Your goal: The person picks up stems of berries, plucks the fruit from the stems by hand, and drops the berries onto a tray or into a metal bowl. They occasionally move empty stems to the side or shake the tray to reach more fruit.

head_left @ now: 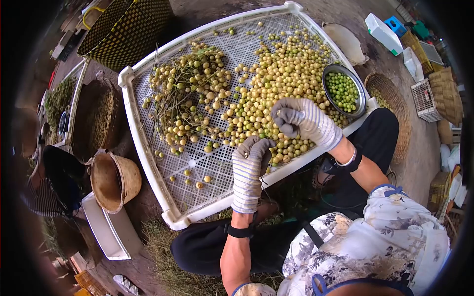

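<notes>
Both hands wear striped gloves with grey fingers. My left hand point(249, 170) is closed over the near edge of the white mesh tray point(197, 213), with a thin dark stem by its fingertips. My right hand point(303, 121) has its fingers curled together above the heap of yellowish round fruits point(281, 79); what either hand grips is too small to make out. On the tray's left part lies a tangle of stems with fruits point(190, 93). A metal bowl point(364, 103) of green fruits point(342, 91) rests at the tray's right edge, beyond my right hand.
A woven basket point(123, 37) stands behind the tray, a round wicker basket point(395, 113) at the right. At the left are a tan bucket point(114, 180), a white box point(106, 229) and another person point(44, 192). Cut stems point(168, 251) lie on the ground.
</notes>
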Demonstrator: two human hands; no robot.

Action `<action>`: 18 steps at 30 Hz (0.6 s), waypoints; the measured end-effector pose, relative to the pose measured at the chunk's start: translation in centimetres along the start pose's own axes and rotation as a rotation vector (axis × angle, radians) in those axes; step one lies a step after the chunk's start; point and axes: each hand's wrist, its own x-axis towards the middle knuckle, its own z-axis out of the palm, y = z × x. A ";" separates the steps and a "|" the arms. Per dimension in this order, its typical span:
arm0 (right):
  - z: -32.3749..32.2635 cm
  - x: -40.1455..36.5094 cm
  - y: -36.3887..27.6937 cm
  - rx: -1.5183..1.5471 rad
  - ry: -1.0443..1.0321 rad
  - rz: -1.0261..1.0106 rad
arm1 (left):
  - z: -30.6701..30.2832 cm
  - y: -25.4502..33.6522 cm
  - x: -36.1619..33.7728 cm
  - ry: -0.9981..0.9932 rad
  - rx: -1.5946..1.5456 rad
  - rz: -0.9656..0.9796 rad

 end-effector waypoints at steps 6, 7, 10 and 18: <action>-2.2 1.7 -3.7 -1.351 0.095 -0.578 | 0.4 -1.9 0.6 0.066 0.329 0.200; -1.5 1.3 -3.5 -1.146 -0.026 -0.396 | 0.2 -2.8 0.9 0.069 0.440 0.299; 0.6 0.0 -2.8 -0.845 -0.284 -0.043 | 0.8 -3.3 0.6 0.107 0.606 0.400; 2.9 1.0 -0.6 -1.238 -0.160 -0.048 | 1.1 -4.0 0.9 0.247 -0.061 -0.002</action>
